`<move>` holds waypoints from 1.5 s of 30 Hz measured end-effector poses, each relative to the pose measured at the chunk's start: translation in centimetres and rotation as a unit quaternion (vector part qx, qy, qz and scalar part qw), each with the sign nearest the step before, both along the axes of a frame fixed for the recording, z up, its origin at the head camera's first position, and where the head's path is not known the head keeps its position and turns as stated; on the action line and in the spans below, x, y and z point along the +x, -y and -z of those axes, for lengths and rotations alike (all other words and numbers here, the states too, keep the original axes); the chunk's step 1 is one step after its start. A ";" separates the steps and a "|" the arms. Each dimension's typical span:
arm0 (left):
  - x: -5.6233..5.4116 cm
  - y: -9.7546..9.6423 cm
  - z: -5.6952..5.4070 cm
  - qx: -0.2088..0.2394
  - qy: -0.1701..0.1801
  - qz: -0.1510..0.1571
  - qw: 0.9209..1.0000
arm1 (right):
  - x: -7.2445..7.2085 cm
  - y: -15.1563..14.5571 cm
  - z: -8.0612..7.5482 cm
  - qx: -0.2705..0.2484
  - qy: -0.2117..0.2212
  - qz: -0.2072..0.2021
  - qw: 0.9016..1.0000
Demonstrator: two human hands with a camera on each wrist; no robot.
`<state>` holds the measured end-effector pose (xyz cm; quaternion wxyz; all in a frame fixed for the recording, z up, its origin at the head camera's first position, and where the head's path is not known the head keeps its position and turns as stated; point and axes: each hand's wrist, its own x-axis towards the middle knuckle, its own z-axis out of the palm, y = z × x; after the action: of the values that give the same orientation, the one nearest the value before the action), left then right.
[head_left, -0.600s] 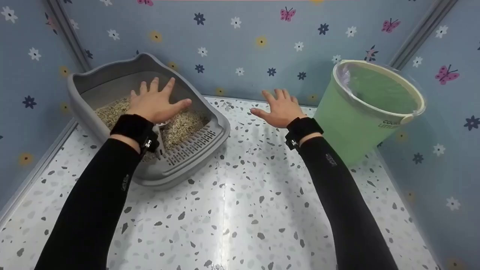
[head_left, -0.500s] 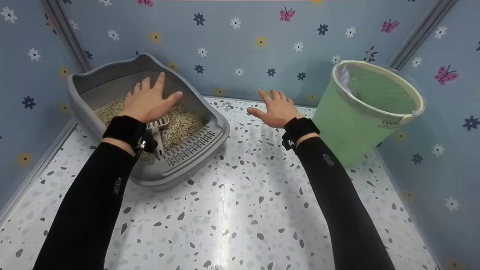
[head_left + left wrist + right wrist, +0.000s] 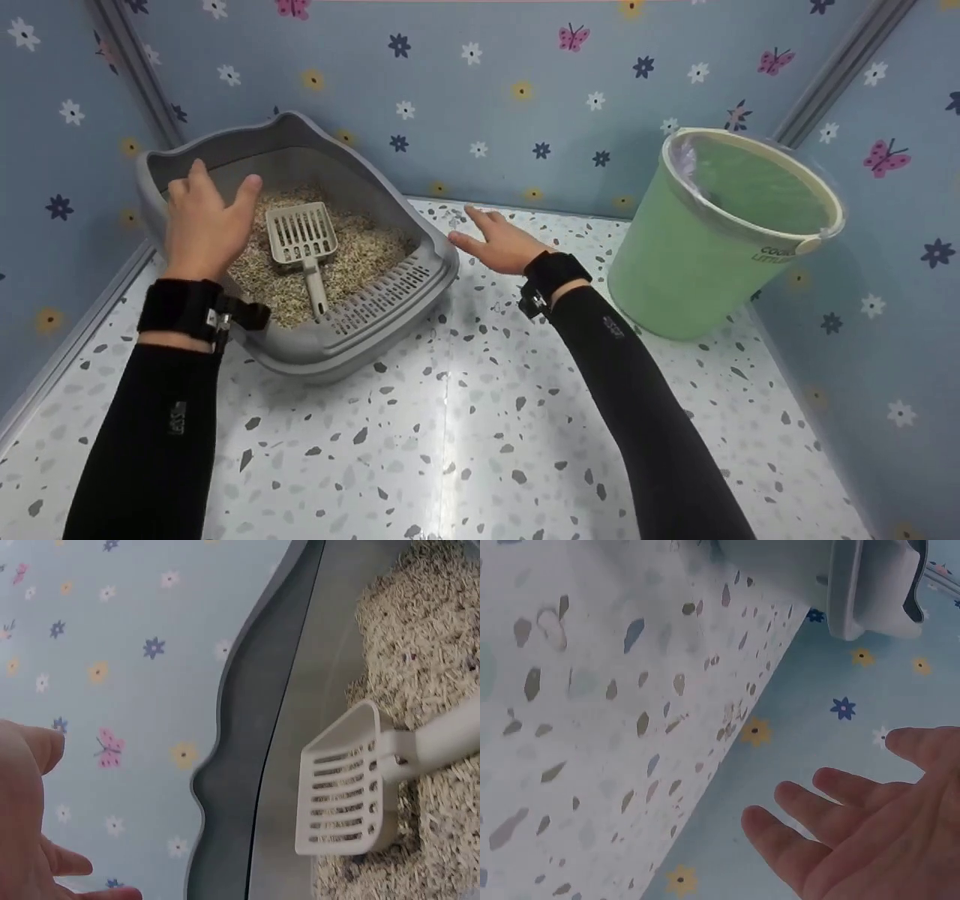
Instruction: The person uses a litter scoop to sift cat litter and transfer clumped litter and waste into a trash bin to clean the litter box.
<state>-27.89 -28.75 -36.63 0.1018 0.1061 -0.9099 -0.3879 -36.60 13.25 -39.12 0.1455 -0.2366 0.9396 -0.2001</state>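
My left hand (image 3: 206,225) is over the left side of a grey litter box (image 3: 352,345), fingers spread and holding nothing. Inside the box, a beige slotted litter scoop (image 3: 301,231) lies on pellet-like cat litter (image 3: 371,247), its handle pointing toward the front grate. The left wrist view shows the scoop (image 3: 341,787) close by, to the side of the hand. To the right of the box, my right hand (image 3: 504,244) hovers over the floor with its fingers extended, thumb near the box's right rim in the head view. It also holds nothing.
A green bin (image 3: 675,255) with a cream rim and a clear plastic liner stands at the right. Blue flowered walls (image 3: 480,97) close in the back and both sides. The speckled floor (image 3: 480,420) runs between the litter box and the bin.
My left hand has moved left and down, uncovering the scoop in the litter. My right hand has moved left toward the litter box, away from the bin.
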 end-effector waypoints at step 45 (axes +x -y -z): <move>1.9 4.6 3.8 0.117 0.147 0.043 0.981 | 1.3 4.7 4.8 -0.035 -0.046 0.023 0.998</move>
<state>-25.98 -33.37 -40.39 -0.0635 0.1337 -0.8668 -0.4762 -35.27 8.50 -43.92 0.0890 -0.2287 0.9429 -0.2251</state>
